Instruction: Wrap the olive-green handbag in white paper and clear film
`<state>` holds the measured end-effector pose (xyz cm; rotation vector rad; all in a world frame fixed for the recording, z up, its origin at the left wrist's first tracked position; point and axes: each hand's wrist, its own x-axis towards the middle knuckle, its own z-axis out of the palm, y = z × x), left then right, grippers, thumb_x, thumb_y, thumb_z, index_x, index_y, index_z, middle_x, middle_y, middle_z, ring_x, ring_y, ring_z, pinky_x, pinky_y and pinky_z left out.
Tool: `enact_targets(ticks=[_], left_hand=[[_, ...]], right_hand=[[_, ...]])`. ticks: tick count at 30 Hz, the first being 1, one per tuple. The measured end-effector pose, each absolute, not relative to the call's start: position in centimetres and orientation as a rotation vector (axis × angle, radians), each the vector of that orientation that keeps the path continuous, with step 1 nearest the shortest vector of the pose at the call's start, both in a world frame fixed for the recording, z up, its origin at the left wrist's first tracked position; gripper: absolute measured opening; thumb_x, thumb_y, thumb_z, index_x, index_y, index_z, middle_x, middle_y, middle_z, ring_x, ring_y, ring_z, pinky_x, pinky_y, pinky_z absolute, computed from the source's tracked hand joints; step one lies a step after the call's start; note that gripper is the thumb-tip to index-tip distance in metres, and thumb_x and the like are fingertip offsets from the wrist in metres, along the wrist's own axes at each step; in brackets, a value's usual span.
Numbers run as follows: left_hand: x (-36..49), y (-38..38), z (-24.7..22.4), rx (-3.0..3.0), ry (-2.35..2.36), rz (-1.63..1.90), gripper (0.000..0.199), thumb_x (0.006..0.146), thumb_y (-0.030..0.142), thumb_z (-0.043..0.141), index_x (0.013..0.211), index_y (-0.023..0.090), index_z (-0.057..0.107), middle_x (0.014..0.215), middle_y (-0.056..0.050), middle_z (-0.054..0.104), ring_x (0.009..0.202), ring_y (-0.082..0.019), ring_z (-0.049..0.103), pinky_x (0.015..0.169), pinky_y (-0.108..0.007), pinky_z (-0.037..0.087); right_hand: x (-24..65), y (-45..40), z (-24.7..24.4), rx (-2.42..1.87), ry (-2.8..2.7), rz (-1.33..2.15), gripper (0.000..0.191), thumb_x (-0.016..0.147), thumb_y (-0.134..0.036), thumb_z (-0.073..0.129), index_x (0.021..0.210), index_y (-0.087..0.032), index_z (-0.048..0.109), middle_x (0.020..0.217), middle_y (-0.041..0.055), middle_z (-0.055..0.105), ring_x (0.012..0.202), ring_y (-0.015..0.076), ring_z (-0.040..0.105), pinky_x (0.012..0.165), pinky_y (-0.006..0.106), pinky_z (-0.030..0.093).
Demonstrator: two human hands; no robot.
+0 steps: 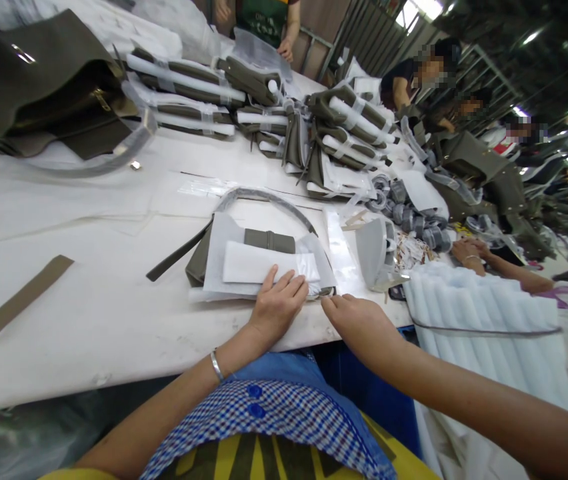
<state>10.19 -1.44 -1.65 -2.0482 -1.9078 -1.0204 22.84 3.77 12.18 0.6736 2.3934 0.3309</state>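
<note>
A small olive-grey handbag [197, 264] lies on the table in front of me, partly covered by a sheet of white paper [217, 250]. Its wrapped strap [264, 193] arches away at the back, and a dark strap end sticks out to the left. Across the bag rests a folded white foam piece [249, 264]. My left hand [279, 301] lies flat on the foam's right part, fingers stretched out. At the bag's near right corner, my right hand [351, 319] has its fingers curled together; what is in them is hidden.
Stacked wrapped olive handbags [189, 93] line the back of the white table [89, 300]. A larger open bag [49, 87] stands at left. Tape rolls [409, 217] and a tape dispenser [379, 250] are at right, beside a bundle of foam sheets [484, 313]. Co-workers stand beyond.
</note>
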Motion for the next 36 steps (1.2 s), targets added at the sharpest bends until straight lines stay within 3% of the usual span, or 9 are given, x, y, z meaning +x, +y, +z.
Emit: enact_targets(ticks=[12, 20, 26, 32, 36], left_hand=[[10.0, -1.6, -1.7, -2.066, -1.924, -1.035, 0.021, 0.095, 0.021, 0.056, 0.114, 0.022, 0.064, 0.121, -0.004, 0.070, 0.120, -0.022, 0.060, 0.117, -0.052, 0.032], [10.0, -1.5, -1.7, -2.035, -1.897, -1.078, 0.021, 0.095, 0.021, 0.056, 0.114, 0.022, 0.065, 0.118, -0.003, 0.072, 0.118, -0.022, 0.062, 0.118, -0.051, 0.031], [10.2, -1.3, -1.6, -2.031, -1.918, -1.054, 0.023, 0.094, 0.021, 0.058, 0.117, 0.021, 0.064, 0.120, -0.003, 0.072, 0.118, -0.022, 0.062, 0.119, -0.050, 0.028], [10.3, -1.2, -1.6, -2.033, -1.950, -1.041, 0.023, 0.095, 0.024, 0.058, 0.117, 0.021, 0.063, 0.120, -0.003, 0.072, 0.119, -0.021, 0.062, 0.121, -0.047, 0.025], [10.2, -1.1, -1.5, -2.045, -1.963, -1.017, 0.025, 0.094, 0.024, 0.060, 0.119, 0.019, 0.061, 0.118, -0.004, 0.072, 0.118, -0.020, 0.062, 0.122, -0.046, 0.022]], right_hand=[[23.7, 4.0, 12.9, 0.414, 2.700, 0.402, 0.018, 0.087, -0.004, 0.055, 0.081, -0.017, 0.066, 0.073, 0.0059, 0.070, 0.065, 0.0205, 0.062, 0.059, 0.035, 0.030], [20.6, 10.1, 13.5, 0.151, 2.651, 0.378, 0.015, 0.091, -0.009, 0.057, 0.089, -0.017, 0.069, 0.077, 0.0052, 0.072, 0.071, 0.0192, 0.064, 0.061, 0.032, 0.029], [18.9, 14.5, 11.6, 0.160, 2.649, 0.187, 0.014, 0.094, -0.031, 0.062, 0.091, -0.022, 0.072, 0.081, 0.0046, 0.071, 0.085, 0.0192, 0.063, 0.058, 0.027, 0.027], [17.7, 16.9, 9.5, 0.293, 2.690, -0.094, 0.012, 0.083, -0.033, 0.074, 0.086, -0.022, 0.071, 0.082, 0.0022, 0.067, 0.088, 0.0172, 0.062, 0.059, 0.024, 0.029], [17.8, 19.3, 7.5, 0.389, 2.757, -0.389, 0.031, 0.072, -0.039, 0.082, 0.089, -0.020, 0.064, 0.087, -0.0008, 0.064, 0.077, 0.0141, 0.056, 0.059, 0.022, 0.030]])
